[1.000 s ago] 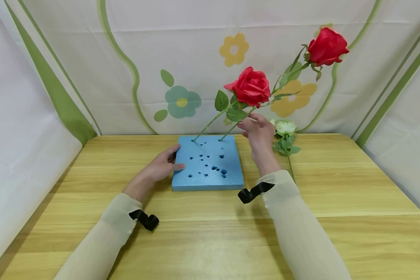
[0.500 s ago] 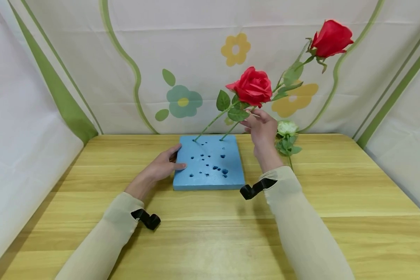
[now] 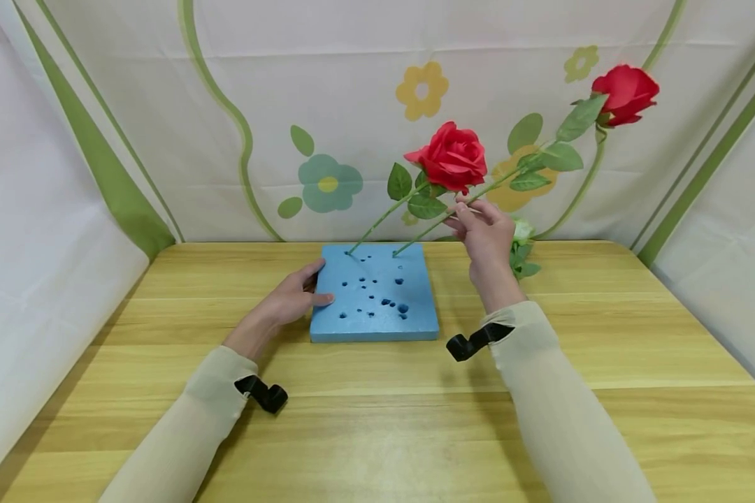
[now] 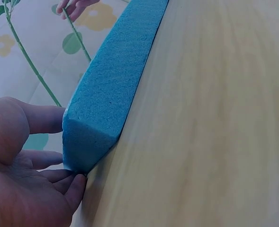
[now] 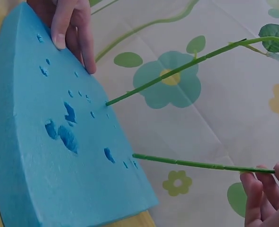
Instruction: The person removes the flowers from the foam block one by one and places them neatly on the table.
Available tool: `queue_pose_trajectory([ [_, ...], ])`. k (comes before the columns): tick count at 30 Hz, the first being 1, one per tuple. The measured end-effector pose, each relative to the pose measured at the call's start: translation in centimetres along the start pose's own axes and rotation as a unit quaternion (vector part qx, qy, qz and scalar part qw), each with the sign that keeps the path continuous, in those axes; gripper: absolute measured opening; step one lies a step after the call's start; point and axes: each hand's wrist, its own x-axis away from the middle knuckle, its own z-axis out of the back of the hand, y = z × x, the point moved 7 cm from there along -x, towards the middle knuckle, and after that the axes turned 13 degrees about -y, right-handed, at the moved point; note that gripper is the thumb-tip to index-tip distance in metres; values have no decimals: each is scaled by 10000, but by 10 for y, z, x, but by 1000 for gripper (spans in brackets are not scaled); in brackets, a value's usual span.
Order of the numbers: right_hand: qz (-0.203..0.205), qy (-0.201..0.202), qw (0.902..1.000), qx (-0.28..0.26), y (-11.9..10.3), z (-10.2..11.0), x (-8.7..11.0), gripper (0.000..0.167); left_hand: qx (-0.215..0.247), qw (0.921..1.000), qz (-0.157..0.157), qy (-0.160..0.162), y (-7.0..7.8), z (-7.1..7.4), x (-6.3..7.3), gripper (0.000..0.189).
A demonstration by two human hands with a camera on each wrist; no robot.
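Observation:
A blue foam block [image 3: 377, 297], pitted with several holes, lies flat on the table. My left hand [image 3: 289, 297] holds it by the left side, thumb on its top face and fingers along its edge. Two red roses lean to the right from holes at its back edge. The nearer bloom [image 3: 449, 157] stands on the left stem, untouched. On the right stem [image 5: 201, 164], my right hand [image 3: 486, 234] pinches between thumb and fingers. That stem's rose [image 3: 626, 94] reaches far up to the right. Its lower end meets the block in the right wrist view.
A pale green-white flower [image 3: 522, 230] lies on the wooden table [image 3: 365, 419] behind my right hand, partly hidden by it. A white curtain [image 3: 352, 84] with printed flowers stands close behind the block.
My right hand has moved right, drawing the right rose's stem lower and turning it, so its bloom shifts right and its leaves show. The left hand and block have stayed in place.

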Motion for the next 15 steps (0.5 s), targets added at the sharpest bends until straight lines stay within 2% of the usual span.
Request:
queue_pose_trajectory([
  [6,-29,-63,9991,-430,-3,7,4,8,-20,10000,15,7,0,0,0,87],
  [15,-66,-343,9970,-693,-1,19,12,8,-28,10000,40,25,-1,1,-2,86],
])
